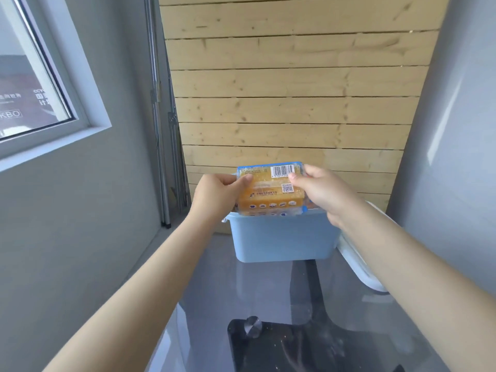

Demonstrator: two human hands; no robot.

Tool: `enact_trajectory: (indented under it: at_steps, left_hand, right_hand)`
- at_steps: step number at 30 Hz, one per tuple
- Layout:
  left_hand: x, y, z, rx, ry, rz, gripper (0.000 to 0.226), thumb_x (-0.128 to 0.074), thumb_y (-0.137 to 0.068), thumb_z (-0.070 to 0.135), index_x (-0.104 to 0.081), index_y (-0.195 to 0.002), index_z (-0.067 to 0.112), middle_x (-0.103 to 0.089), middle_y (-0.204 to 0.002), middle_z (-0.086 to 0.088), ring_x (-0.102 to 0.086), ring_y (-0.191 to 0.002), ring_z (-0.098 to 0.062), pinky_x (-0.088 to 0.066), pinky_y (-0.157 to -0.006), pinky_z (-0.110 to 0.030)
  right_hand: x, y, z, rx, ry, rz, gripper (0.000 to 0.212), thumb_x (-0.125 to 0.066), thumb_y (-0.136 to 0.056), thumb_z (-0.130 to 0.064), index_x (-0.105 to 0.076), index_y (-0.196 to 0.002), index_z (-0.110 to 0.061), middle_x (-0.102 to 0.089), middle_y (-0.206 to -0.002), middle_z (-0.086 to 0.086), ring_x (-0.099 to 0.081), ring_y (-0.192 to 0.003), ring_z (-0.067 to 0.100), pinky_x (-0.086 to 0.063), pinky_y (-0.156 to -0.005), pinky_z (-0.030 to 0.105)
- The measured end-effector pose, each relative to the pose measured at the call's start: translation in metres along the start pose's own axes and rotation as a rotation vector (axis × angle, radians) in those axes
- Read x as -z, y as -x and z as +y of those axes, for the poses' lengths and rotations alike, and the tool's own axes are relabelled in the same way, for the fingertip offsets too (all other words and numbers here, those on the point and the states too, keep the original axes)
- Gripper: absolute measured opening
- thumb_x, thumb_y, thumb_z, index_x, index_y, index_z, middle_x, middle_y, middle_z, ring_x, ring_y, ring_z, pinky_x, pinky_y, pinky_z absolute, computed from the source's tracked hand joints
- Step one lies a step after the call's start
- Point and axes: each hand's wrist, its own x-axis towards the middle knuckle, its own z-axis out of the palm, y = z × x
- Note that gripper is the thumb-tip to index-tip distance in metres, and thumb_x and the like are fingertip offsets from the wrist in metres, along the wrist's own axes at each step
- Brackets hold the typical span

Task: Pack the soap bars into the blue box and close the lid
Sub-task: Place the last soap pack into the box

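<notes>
An orange pack of soap bars (271,193) in clear wrapping, with a barcode and a QR code on its face, stands upright with its lower edge just inside the open blue box (281,240). My left hand (217,196) grips the pack's left end and my right hand (324,194) grips its right end. The blue box sits on a glass table (268,296) against a wooden plank wall. A white lid (359,267) lies just right of the box, partly hidden under my right forearm. The inside of the box is hidden.
The wooden plank wall (295,103) stands right behind the box. A grey wall with a window (35,84) is at the left, and metal poles (163,157) stand in the corner. The table's dark base with a metal knob (253,326) shows through the glass.
</notes>
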Motion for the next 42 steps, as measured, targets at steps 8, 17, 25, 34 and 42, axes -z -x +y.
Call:
enact_trajectory:
  at_steps: [8, 17, 25, 34, 42]
  left_hand:
    - [-0.009, -0.063, -0.020, 0.052, -0.158, -0.011, 0.046, -0.065, -0.083, 0.035, -0.061, -0.071, -0.009, -0.056, -0.065, -0.016, -0.051, -0.062, -0.023, -0.055, -0.082, -0.054]
    - [-0.013, -0.084, -0.023, 0.098, -0.521, -0.263, 0.045, -0.064, -0.083, 0.040, -0.068, -0.087, -0.004, -0.075, -0.075, -0.015, -0.071, -0.065, -0.025, -0.056, -0.072, -0.031]
    - [-0.018, -0.092, -0.016, 0.143, -0.610, -0.348, 0.031, -0.070, -0.081, 0.030, -0.071, -0.091, 0.001, -0.076, -0.078, -0.010, -0.066, -0.056, -0.017, -0.056, -0.072, -0.026]
    - [-0.032, -0.088, -0.030, 0.000, -0.514, -0.297, 0.017, -0.079, -0.069, 0.037, -0.076, -0.080, 0.024, -0.060, -0.061, 0.010, -0.051, -0.061, -0.005, -0.038, -0.054, -0.018]
    - [-0.044, -0.082, -0.024, 0.049, -0.470, -0.209, 0.042, -0.063, -0.083, 0.044, -0.070, -0.086, 0.003, -0.060, -0.070, -0.007, -0.049, -0.061, -0.019, -0.040, -0.058, -0.025]
  right_hand:
    - [-0.018, -0.069, 0.024, -0.172, 0.078, -0.089, 0.038, -0.051, -0.092, -0.033, -0.054, -0.125, -0.015, -0.055, -0.106, 0.001, -0.050, -0.089, 0.022, -0.044, -0.082, 0.036]
    - [-0.015, -0.091, 0.043, -0.209, 0.299, -0.145, 0.033, -0.057, -0.087, -0.034, -0.063, -0.099, -0.004, -0.063, -0.084, 0.016, -0.051, -0.070, 0.025, -0.047, -0.072, 0.038]
    - [-0.012, -0.090, 0.032, -0.161, 0.704, -0.166, 0.031, -0.068, -0.076, -0.030, -0.069, -0.100, -0.009, -0.066, -0.067, 0.006, -0.055, -0.051, 0.021, -0.054, -0.060, 0.028]
    - [-0.008, -0.093, 0.049, -0.028, 0.458, -0.180, 0.039, -0.086, -0.059, -0.034, -0.074, -0.095, -0.026, -0.052, -0.060, -0.015, -0.050, -0.058, 0.005, -0.034, -0.049, 0.016]
    - [-0.006, -0.088, 0.056, 0.015, 0.434, -0.177, 0.035, -0.077, -0.072, -0.036, -0.072, -0.104, -0.024, -0.062, -0.068, -0.012, -0.056, -0.062, 0.001, -0.037, -0.057, 0.016]
